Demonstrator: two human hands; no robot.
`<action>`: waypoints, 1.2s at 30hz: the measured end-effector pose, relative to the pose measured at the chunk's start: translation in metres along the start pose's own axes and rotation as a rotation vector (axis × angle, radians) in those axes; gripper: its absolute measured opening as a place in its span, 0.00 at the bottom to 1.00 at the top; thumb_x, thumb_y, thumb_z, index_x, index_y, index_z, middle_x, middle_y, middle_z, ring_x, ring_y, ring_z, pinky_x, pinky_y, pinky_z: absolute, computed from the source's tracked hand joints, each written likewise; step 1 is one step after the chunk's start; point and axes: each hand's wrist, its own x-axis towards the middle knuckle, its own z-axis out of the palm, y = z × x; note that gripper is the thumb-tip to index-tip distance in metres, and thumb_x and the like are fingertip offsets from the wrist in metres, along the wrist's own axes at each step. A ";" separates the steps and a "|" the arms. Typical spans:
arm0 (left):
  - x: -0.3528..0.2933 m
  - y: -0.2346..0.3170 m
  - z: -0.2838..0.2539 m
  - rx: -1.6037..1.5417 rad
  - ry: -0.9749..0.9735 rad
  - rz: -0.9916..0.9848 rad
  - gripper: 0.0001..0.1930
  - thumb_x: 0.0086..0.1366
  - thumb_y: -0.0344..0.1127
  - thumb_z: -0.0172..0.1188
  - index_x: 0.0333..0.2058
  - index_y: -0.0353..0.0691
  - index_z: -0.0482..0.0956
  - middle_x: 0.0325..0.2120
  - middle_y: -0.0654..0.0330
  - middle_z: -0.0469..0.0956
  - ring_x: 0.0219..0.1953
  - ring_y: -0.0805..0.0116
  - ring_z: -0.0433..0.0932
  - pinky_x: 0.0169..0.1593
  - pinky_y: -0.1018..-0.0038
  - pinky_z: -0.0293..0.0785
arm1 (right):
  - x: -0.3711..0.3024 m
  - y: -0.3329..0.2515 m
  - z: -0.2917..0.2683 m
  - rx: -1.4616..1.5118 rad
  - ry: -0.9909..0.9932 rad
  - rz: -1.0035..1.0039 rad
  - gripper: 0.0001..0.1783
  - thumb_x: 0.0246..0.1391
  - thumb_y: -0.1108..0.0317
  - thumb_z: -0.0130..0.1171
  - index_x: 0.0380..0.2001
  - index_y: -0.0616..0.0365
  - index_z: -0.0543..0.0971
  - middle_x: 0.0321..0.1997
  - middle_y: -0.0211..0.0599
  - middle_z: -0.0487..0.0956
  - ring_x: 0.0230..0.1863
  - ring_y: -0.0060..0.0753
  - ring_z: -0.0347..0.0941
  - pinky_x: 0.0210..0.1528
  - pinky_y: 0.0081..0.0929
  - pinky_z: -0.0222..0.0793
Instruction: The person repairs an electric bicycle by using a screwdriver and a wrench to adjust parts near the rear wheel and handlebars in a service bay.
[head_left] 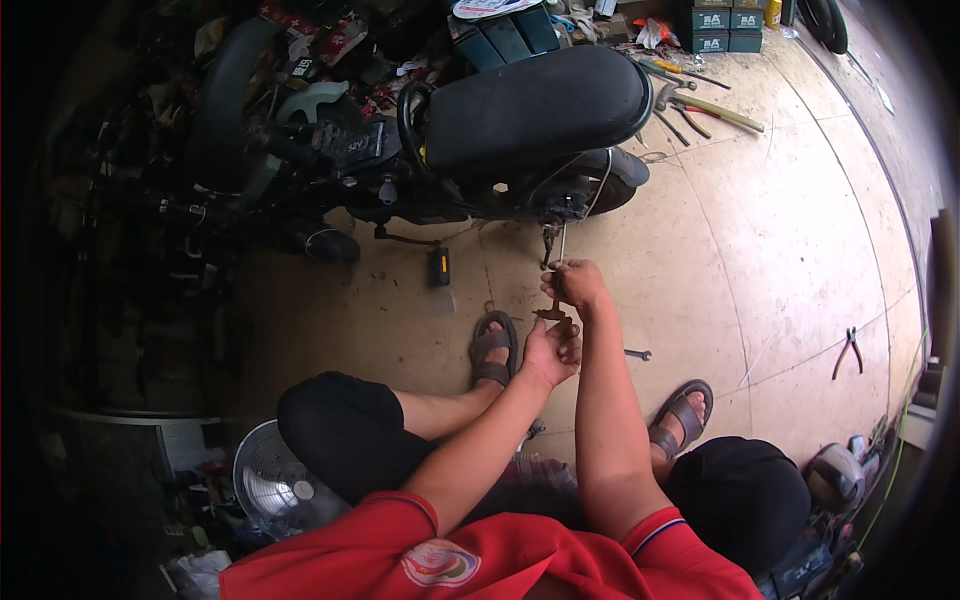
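Observation:
In front of my feet my two hands meet around a small rusty brown metal part (554, 313) with a flared lower end. My right hand (577, 285) is closed on its upper stem, fingers pinched. Just below, my left hand (553, 352) curls its fingers and thumb at the flared end; its exact grip is partly hidden. A thin pale rod or cable (563, 242) runs from the rear wheel hub down to my right hand. Beyond stands a two-wheeler with a long black seat (535, 108) and a rear wheel (610, 190).
An open-end wrench (638, 354) lies right of my forearm, and pliers (848, 352) farther right. A hammer (725, 113) and other tools lie behind the seat. The two-wheeler's pedal (439, 266) juts toward me. A round fan (285, 475) stands by my left knee.

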 end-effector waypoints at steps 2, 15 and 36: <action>0.000 0.013 -0.013 0.150 0.049 0.007 0.26 0.73 0.60 0.44 0.40 0.40 0.75 0.27 0.64 0.78 0.19 0.72 0.64 0.21 0.74 0.57 | -0.001 0.001 0.004 0.023 0.013 0.008 0.09 0.66 0.71 0.53 0.39 0.69 0.76 0.30 0.46 0.81 0.25 0.39 0.79 0.27 0.30 0.79; -0.016 0.000 -0.002 0.618 0.214 0.388 0.30 0.72 0.63 0.46 0.38 0.39 0.81 0.20 0.67 0.72 0.16 0.74 0.64 0.19 0.73 0.58 | -0.004 0.002 0.010 0.016 -0.018 -0.038 0.11 0.67 0.72 0.50 0.38 0.70 0.77 0.31 0.47 0.82 0.26 0.39 0.80 0.27 0.30 0.79; 0.011 0.072 -0.015 0.789 0.509 0.848 0.06 0.69 0.37 0.58 0.33 0.44 0.77 0.21 0.69 0.71 0.18 0.78 0.65 0.18 0.77 0.57 | -0.018 -0.012 0.003 -0.128 0.013 -0.061 0.09 0.62 0.72 0.59 0.34 0.69 0.82 0.32 0.44 0.85 0.29 0.31 0.83 0.27 0.19 0.76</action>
